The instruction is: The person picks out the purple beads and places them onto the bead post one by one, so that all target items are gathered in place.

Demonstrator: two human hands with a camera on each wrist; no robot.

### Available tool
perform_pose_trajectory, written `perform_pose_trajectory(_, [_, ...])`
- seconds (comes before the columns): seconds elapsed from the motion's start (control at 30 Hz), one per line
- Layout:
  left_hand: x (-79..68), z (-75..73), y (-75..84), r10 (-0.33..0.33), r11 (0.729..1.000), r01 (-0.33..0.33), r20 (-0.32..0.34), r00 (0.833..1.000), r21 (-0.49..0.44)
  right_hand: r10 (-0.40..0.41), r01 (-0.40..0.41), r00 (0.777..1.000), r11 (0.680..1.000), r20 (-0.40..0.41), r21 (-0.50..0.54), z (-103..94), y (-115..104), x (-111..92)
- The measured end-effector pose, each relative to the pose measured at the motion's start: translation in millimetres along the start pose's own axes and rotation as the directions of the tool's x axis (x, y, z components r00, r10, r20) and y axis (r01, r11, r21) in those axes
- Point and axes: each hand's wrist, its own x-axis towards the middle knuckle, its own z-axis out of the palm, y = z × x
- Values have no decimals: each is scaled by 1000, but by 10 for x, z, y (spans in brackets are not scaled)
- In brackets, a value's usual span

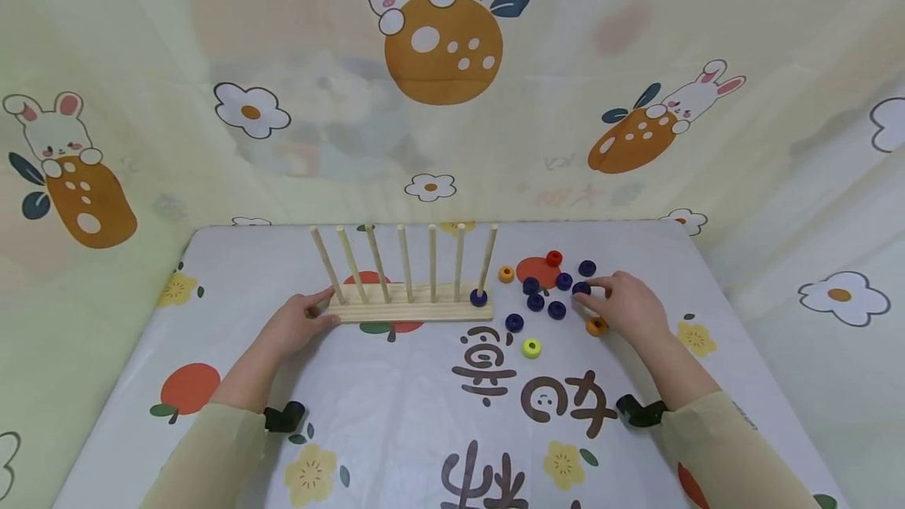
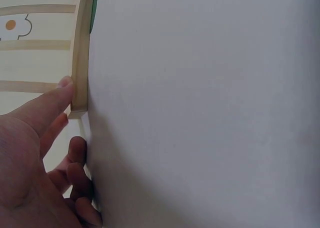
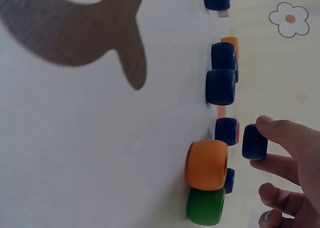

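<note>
A wooden peg rack [image 1: 403,313] with a row of several upright pegs stands toward the back of the table. My left hand [image 1: 291,326] grips the left end of its base, the thumb at the front edge and a finger behind. One dark blue bead [image 1: 478,298] sits at the bottom of the rightmost peg; the other pegs are bare. Right of the rack, my right hand [image 1: 629,309] pinches another dark blue bead [image 3: 255,141] between thumb and index finger. In the right wrist view this bead is raised off the table, its other fingers loosely bent.
Several loose dark blue beads [image 1: 556,310] lie between the rack and my right hand. Among them are a red bead [image 1: 554,258], a yellow bead [image 1: 531,348] and orange beads [image 1: 506,274]. A green bead [image 3: 206,207] lies beside an orange one. A patterned curtain [image 1: 318,140] hangs behind.
</note>
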Motion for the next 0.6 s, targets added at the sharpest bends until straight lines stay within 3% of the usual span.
perform_pose_trajectory(0.6, [-34,-17,48,-14,1000,14,11,1000,-2,-38,43,991,999,-132,33,-143,-186,-72])
